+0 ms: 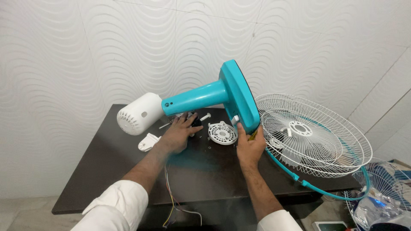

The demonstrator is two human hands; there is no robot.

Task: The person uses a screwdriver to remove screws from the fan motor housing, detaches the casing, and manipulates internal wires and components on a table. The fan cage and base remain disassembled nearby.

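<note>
Two hands (pixel 177 134), two wire fan guards (pixel 314 137)

Two bare forearms enter from the bottom of the frame, each in a white long sleeve pushed back to just below the elbow, cuffs bunched in soft folds. The left hand (pixel 177 136) and right hand (pixel 250 146) carry no rings, watch or gloves.

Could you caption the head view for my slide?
Right hand steadies a teal fan base; left hand touches small parts on a dark table.

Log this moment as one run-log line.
left hand: on small parts beside white motor housing | right hand: gripping teal fan base | fan guard: lying at table edge
</note>
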